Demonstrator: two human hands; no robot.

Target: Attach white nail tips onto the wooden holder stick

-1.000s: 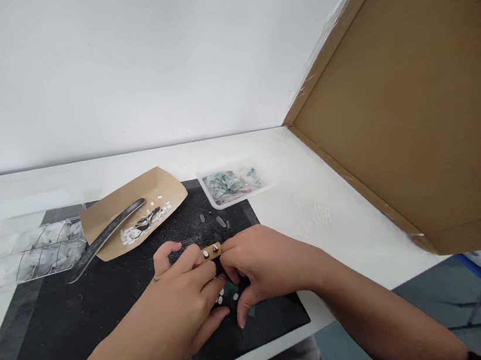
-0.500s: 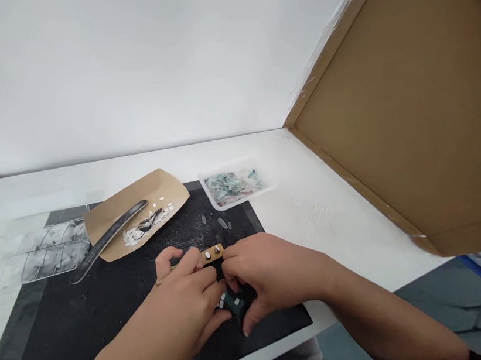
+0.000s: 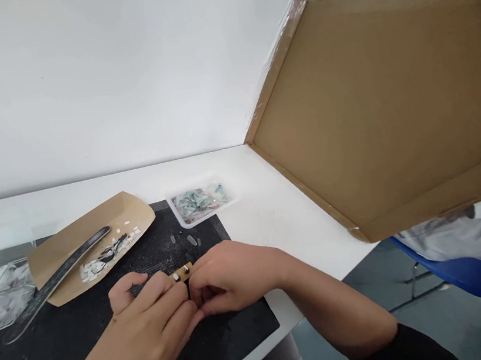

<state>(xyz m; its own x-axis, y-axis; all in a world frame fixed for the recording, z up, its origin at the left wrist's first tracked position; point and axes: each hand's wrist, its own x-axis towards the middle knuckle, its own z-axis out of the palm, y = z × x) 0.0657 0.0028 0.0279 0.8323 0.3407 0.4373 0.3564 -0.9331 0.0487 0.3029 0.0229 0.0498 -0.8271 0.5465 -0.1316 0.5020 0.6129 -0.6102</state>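
My left hand (image 3: 155,324) is closed, its fingers curled and its thumb side tucked against the right hand. My right hand (image 3: 230,276) is closed in a pinch, fingertips meeting those of the left. Whatever lies between the fingertips is hidden. Just beyond the fingers a small tan strip (image 3: 182,272) shows, with a white oval piece and a shiny small post on it; the hands cover both its ends. Several clear nail tips (image 3: 192,240) lie on the black mat (image 3: 226,338) past the hands.
A brown paper tray (image 3: 75,240) holds white flakes and dark scraps, with a long dark nail file (image 3: 58,275) across its rim. Behind stands a white tub (image 3: 184,223) of greenish scraps. Clear compartment boxes (image 3: 2,294) lie left. A cardboard panel (image 3: 367,98) rises right.
My view has swung right. My right thumb has closed in toward the left fingertips. The dark green piece with white ovals, visible between the hands before, is now hidden.
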